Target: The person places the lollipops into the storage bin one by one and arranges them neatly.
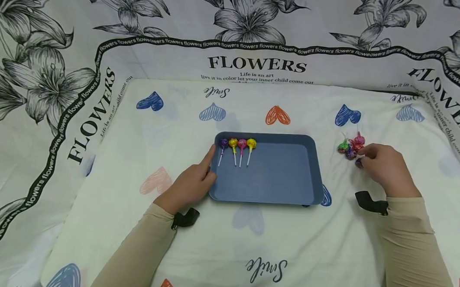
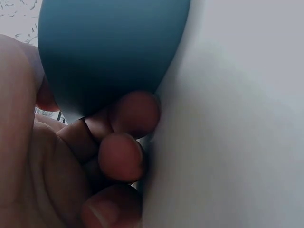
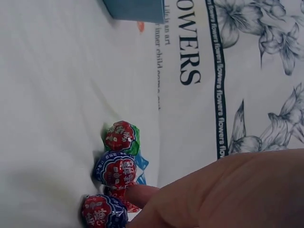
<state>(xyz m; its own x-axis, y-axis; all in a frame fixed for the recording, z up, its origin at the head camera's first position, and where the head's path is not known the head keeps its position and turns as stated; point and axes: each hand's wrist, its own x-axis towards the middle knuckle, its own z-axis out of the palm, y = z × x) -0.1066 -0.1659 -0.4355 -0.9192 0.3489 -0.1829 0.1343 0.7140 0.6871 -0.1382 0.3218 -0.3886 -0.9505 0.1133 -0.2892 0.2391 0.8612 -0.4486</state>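
A blue-grey tray (image 1: 267, 184) lies on the bed-like cloth. Near its upper left stand a row of lollipops: a purple one (image 1: 223, 143), a yellow one (image 1: 233, 143), a pink one (image 1: 242, 143) and another yellow one (image 1: 251, 143). My left hand (image 1: 190, 182) grips the tray's left edge, index finger along the side; the left wrist view shows fingers (image 2: 137, 114) curled against the tray's corner (image 2: 114, 47). Right of the tray, my right hand (image 1: 385, 167) pinches a purple lollipop (image 1: 358, 163), its stick hidden, beside a small pile of lollipops (image 1: 351, 149).
In the right wrist view a green-and-red lollipop (image 3: 122, 137) and a purple-and-red one (image 3: 115, 170) lie close together by the fingers. Black wrist cameras (image 1: 185, 218) sit on both wrists. The white cloth (image 1: 162, 244) has printed hearts and slight creases.
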